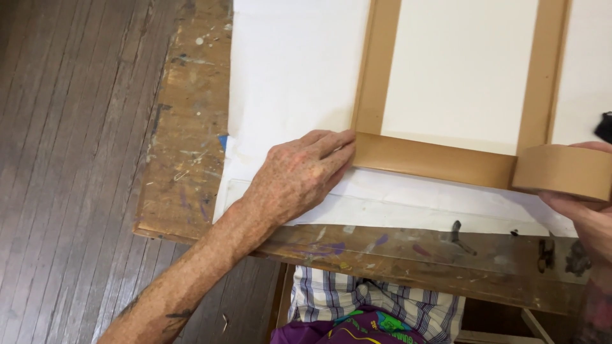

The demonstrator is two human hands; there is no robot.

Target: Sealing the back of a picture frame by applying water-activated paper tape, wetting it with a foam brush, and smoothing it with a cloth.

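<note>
My left hand [299, 172] lies flat on the white sheet [293, 70], its fingertips pressing the left end of a brown tape strip [433, 160] laid along the near edge of a cream paper panel [459, 70]. Further brown strips run up the panel's left [377, 64] and right [542, 70] sides. My right hand [583, 207] grips a roll of brown tape [564, 171] at the right end of the near strip, with the tape still joined to the roll.
A worn, paint-spattered wooden table [185, 127] carries the sheet; its near edge [414, 258] runs just above my lap. Dark plank flooring [64, 159] lies to the left. A small dark object [604, 126] shows at the right border.
</note>
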